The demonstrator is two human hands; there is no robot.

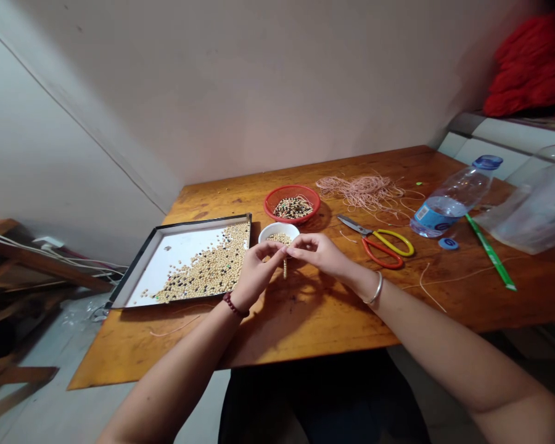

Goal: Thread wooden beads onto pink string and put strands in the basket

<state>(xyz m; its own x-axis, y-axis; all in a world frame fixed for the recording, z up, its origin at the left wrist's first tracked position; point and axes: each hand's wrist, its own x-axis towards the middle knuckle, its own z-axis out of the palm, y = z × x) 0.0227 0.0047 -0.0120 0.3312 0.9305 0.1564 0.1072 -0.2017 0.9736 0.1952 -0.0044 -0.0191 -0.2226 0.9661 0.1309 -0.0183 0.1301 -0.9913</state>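
My left hand (pixel 255 274) is closed in a pinch above the front edge of a small white bowl (pixel 264 235) of pale beads. A short string of beads (pixel 285 269) hangs down from its fingertips. My right hand (pixel 322 258) meets it there, thumb and fingers pinched together; whatever lies between them is too small to make out. Left of the hands sits a shallow black-rimmed tray (pixel 160 243) with many pale beads and some dark ones. Behind the bowl stands a red basket (pixel 269 202) holding mixed beads and some thread.
Scissors (pixel 374 237) with red and yellow handles lie right of the hands. Behind them is a tangle of pink string (pixel 363 190). Farther right are a water bottle (pixel 448 206), its blue cap (pixel 448 243), a green strip (pixel 493 256) and a clear plastic bag (pixel 531 206).
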